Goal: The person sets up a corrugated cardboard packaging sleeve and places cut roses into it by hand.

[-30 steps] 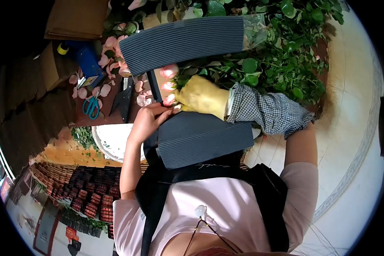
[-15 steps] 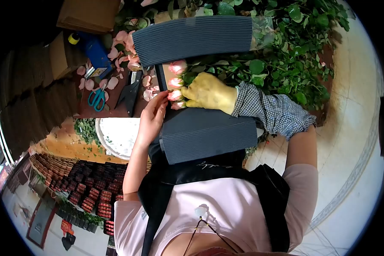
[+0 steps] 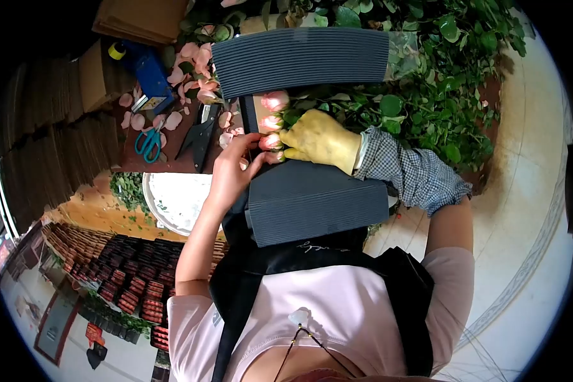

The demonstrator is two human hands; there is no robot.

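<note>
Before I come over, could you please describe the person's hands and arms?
The right hand wears a smudged yellow glove; above it comes a black-and-white checked sleeve, gathered at its upper end. The left hand is bare. Pale pink short sleeves show higher up.

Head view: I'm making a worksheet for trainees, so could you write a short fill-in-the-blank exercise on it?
1. The glove on the right hand is coloured ____.
2. The left hand, at the roses, is not gloved but ____.
3. In the picture, the scissors lie to the ____ of the black tool.

Missing words: yellow; bare; left.
</note>
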